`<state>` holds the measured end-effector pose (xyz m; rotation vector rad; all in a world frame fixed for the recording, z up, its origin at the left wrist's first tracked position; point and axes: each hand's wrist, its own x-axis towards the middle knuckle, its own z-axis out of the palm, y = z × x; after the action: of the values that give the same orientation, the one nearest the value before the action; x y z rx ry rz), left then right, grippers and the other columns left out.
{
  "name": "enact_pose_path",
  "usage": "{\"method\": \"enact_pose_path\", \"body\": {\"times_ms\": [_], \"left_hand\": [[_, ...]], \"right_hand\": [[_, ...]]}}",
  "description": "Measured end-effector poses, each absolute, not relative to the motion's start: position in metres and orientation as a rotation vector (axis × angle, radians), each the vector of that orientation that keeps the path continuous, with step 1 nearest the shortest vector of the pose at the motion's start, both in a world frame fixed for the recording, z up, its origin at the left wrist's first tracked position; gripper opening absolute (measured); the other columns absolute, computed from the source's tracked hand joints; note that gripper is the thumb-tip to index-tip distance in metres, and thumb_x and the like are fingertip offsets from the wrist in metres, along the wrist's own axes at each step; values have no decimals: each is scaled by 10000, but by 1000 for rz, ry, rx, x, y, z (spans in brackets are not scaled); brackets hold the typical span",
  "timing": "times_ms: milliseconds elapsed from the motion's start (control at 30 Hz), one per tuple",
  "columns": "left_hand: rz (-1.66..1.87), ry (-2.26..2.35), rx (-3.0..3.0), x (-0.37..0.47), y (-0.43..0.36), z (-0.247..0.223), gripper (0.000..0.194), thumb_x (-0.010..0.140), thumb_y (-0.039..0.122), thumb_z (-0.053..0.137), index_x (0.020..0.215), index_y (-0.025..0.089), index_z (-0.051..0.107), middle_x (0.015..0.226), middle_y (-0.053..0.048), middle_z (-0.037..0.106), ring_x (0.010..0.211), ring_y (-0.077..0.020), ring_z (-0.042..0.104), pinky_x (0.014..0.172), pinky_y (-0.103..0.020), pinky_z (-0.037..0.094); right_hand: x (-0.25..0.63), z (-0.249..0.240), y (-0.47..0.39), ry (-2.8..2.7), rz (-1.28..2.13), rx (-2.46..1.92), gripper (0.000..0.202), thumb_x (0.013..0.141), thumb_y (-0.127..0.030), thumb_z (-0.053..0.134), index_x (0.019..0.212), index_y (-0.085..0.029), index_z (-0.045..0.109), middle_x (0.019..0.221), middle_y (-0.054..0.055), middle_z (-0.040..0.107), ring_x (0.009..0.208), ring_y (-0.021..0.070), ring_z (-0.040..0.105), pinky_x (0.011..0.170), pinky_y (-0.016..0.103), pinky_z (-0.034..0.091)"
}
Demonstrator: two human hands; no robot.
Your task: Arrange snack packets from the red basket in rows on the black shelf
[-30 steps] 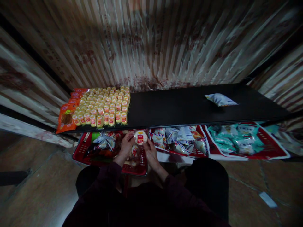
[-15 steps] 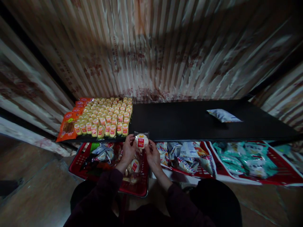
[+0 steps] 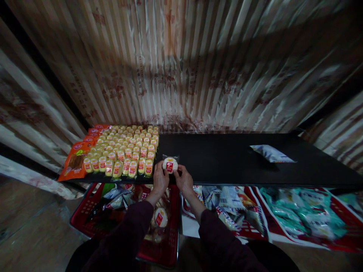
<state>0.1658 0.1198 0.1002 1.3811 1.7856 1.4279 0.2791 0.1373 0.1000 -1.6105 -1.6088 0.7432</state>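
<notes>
Between my two hands is a round white rice cracker in a clear wrapper [image 3: 170,165] with a red label, held over the front edge of the black shelf [image 3: 204,158]. My left hand [image 3: 160,179] pinches its left side, and my right hand [image 3: 183,179] pinches its lower right side. Just left of the hands stand packed rows of small yellow wrapped cakes [image 3: 124,155] with red labels. Below my forearms, another wrapped round cracker [image 3: 161,218] lies in a red basket [image 3: 172,241].
Orange snack packets [image 3: 74,160] line the shelf's left end. One white and blue bag [image 3: 272,153] lies on its right part. Under the front edge, one basket holds white and blue bags [image 3: 227,200], another teal bags [image 3: 314,211]. Striped sheeting [image 3: 181,75] hangs behind.
Both hands have moved forward with the cracker, from in front of the shelf edge to over it. The camera view has tilted up, so the shelf sits lower.
</notes>
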Motion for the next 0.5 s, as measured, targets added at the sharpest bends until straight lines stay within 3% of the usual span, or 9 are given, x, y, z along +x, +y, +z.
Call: {"method": "enact_pose_path", "body": {"times_ms": [500], "left_hand": [[1388,1905,1321,177,198,107,451,756,67,473,1189,161,555,1224,-147,559,1198,-263,486,1061,-394,345]], "right_hand": [[271,96,233,-1569,751,-1721,129,793,-246,589,916,-225,625,909,34,725,850,183,673,736,287,477]]}}
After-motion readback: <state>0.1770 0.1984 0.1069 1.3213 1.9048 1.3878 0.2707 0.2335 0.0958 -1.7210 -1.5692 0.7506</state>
